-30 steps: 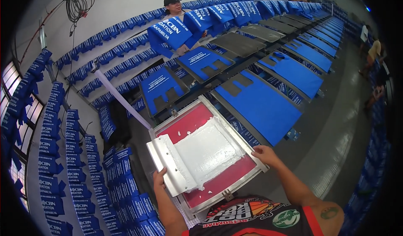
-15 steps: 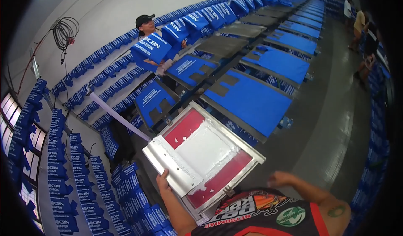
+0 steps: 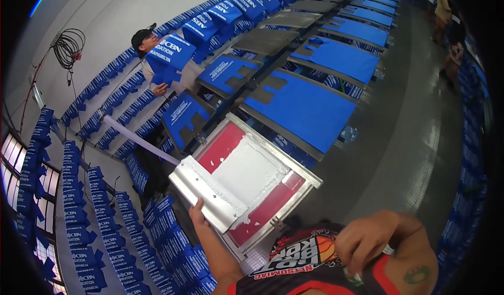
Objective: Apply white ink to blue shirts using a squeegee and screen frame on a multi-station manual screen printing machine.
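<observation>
A pale wall (image 3: 100, 37) rises over the left of this room, row upon row of blue printed cloth pieces (image 3: 79, 247) hung along it, while a double line of flat dark rectangular boards (image 3: 266, 42) runs away toward the far end. In the head view, the only one, I see a square-cornered, silver metal-rimmed frame (image 3: 311, 179) with red mesh (image 3: 265, 211) and a thick white paste spread (image 3: 244, 169) lying slantwise just in front of the wearer. A long, smooth silver metal bar (image 3: 207, 192) sits along its left side, long axis running from upper left to lower right, parallel to the frame's far edge. The left hand (image 3: 199, 216) is the nearer: its thumb rests against the bar's near edge, the fingers hidden beneath, so I cannot tell how firmly it grips. The right hand (image 3: 365, 240) is well apart, fingers curled before the black-and-red jersey (image 3: 299, 253), to the lower right of the frame; whether it pinches anything I cannot tell. Past the frame's far edge lies a large blue cloth sheet (image 3: 302, 111) on its board; the most room opens rightward, over grey floor (image 3: 399, 116).
</observation>
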Motion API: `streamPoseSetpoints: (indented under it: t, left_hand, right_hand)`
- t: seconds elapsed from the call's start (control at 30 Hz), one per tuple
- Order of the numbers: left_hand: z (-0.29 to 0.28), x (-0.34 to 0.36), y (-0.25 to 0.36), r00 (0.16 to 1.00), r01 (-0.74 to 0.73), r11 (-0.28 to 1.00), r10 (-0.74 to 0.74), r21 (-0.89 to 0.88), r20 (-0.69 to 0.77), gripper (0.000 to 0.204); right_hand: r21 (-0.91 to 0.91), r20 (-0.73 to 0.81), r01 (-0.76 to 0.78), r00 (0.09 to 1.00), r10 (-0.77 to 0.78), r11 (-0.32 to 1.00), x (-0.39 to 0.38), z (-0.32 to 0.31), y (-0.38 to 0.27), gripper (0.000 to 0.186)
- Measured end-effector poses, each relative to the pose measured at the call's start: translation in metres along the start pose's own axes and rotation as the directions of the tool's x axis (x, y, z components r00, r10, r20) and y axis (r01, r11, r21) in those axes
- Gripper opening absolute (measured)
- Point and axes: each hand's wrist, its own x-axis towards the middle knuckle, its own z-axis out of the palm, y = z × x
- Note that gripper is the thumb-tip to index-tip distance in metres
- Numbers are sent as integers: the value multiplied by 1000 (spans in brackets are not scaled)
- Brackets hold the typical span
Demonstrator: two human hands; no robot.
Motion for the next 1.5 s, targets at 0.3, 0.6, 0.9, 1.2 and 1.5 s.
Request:
streamPoseSetpoints:
  t: [0.3, 0.6, 0.9, 1.2, 1.5]
  left_hand:
    - [-8, -1, 11, 993, 71, 996, -76, 60, 90, 49]
    - [28, -28, 24, 991, 86, 990, -97, 110, 97, 54]
    - [21, -55, 22, 992, 114, 992, -116, 54, 45, 52]
    - [19, -60, 68, 960, -243, 890, 279, 386, -38, 45]
    - [60, 0, 64, 914, -399, 516, 296, 758, 279, 38]
  right_hand:
    - [-674, -625, 169, 390, -677, 719, 31, 14, 4, 22]
    - [-185, -680, 247, 666, -305, 951, -4, 22, -32, 21]
    - [-152, -586, 165, 779, -223, 975, -19, 39, -30, 21]
    - [28, -297, 182, 940, -166, 983, 9, -22, 25, 21]
    - [122, -453, -940, 233, 860, 318, -75, 34, 278, 57]
